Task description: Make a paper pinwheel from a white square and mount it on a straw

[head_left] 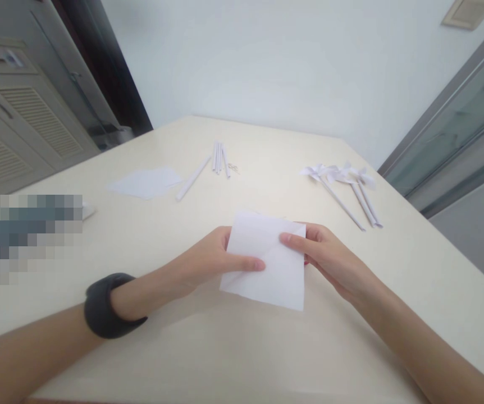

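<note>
Both hands held a square sheet of white paper [267, 264] just above the cream tabletop [414, 269], near the person's edge of it. The left hand [208, 261] gripped the sheet's left edge, thumb laid across the top face and fingers hidden beneath. The right hand [328, 258] pinched the right edge near the upper corner, thumb on top. A dark wristband [105, 306] circled the left wrist.

Farther back on the tabletop, a small stack of white paper sheets [147, 182] lay to the left. Several rolled white paper sticks [219, 157] lay near the middle, one longer stick [193, 178] angled just beside them. To the right, well apart from the hands, lay a few finished paper pinwheels [338, 174] on white stems.
</note>
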The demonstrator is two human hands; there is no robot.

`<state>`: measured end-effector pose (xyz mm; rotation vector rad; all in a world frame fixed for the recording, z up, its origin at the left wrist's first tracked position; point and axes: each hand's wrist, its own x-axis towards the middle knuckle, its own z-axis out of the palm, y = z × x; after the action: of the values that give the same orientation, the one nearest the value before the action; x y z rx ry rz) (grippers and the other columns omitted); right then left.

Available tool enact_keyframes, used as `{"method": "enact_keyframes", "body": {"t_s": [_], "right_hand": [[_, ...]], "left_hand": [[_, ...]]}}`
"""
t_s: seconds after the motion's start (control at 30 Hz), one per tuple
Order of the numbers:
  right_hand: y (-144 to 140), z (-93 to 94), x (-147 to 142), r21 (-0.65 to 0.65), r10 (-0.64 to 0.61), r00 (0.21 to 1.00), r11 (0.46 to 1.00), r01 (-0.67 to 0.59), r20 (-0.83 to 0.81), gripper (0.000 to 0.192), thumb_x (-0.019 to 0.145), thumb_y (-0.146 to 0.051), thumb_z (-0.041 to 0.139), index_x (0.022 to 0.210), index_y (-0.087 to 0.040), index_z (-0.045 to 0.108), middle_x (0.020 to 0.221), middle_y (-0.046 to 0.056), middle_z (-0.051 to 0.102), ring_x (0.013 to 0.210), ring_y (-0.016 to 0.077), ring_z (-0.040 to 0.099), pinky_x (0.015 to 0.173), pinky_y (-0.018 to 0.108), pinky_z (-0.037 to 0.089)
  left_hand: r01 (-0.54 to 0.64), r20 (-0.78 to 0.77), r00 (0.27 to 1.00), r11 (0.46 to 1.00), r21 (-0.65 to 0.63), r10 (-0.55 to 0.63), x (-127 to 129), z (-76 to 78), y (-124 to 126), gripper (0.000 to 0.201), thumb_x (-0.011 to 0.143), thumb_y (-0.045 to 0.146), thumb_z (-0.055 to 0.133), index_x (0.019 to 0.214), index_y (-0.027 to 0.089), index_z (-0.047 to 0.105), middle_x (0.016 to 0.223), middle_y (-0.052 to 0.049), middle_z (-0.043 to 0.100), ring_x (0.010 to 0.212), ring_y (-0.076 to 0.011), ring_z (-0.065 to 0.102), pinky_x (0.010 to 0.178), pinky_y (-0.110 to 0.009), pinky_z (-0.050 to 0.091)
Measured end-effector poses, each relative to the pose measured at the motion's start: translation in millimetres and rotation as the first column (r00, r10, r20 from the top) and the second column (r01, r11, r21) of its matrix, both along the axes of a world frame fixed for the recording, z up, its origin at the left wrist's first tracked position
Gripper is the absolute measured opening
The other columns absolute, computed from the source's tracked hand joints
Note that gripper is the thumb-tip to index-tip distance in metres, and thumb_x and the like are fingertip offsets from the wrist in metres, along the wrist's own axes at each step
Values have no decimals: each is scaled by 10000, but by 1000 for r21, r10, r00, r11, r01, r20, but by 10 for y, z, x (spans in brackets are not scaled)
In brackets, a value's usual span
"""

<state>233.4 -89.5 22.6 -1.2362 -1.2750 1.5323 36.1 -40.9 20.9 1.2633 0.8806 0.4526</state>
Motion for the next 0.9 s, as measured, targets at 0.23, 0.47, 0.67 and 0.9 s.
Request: {"method": "enact_keyframes", "body": {"t_s": [0.23,0.47,0.67,0.9], "right_hand": [[-11,14,4,-32,17,999,999,-18,-28,261,831,-418,584,842,-168,657,861,61,649,852,209,588,834,362,432],[-13,29,-15,-47,58,993,997,-63,-100,283,856,-416,563,729,-172,630,804,36,623,828,187,581,848,361,436],[-27,44,-20,-57,60,994,996,-65,-94,241,852,-379,587,989,-199,670,984,57,670,947,207,596,858,344,451],[-13,25,-22,-37,67,998,997,-67,-12,302,834,-308,621,1124,-228,642,1089,57,682,991,211,619,811,315,489]], "left_hand": [[80,-7,997,997,17,-80,-53,-11,21,420,687,126,716,1076,270,650,1025,16,725,952,-216,665,774,-292,539],[50,-29,998,998,27,-49,-8,16,3,385,684,191,737,1058,230,656,1036,-15,724,984,-232,652,813,-311,528],[-1,-33,999,999,35,2,15,-33,-2,381,662,219,747,1034,220,665,1011,-28,731,958,-255,660,825,-354,530],[-4,-5,1000,1000,24,4,-2,-46,2,383,653,210,751,1026,223,667,1012,-37,729,975,-269,652,826,-371,527]]}}
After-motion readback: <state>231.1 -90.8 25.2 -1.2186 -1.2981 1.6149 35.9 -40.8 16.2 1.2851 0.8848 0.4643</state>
